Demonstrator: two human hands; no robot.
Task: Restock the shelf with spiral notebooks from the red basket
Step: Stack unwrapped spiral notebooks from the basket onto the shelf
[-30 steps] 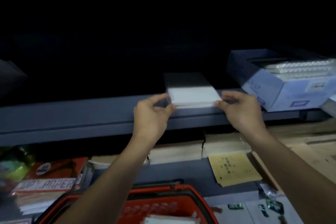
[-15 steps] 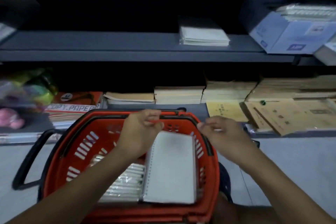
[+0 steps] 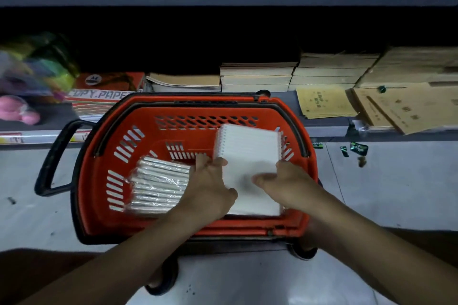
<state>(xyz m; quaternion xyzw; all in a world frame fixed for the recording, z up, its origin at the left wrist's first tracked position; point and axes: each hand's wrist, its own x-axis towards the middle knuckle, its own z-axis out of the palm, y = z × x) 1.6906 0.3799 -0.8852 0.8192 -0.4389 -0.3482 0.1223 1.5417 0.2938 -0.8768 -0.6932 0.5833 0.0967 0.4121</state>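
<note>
Gripping white spiral notebooks [image 3: 247,156], both hands' fingers curl inside slotted red basket [image 3: 104,181].

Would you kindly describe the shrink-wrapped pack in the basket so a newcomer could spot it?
Find the red basket on the floor below the shelves. The shrink-wrapped pack lies in its left half, beside the left hand. Unlike the plain white spiral notebook to its right, it is glossy and ridged.

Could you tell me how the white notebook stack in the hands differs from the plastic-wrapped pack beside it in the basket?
The white notebook stack is unwrapped, its spiral edge showing; the wrapped pack is sealed in glossy plastic. The left hand and right hand grip the stack; nothing holds the pack. Both sit inside the red basket.
</note>
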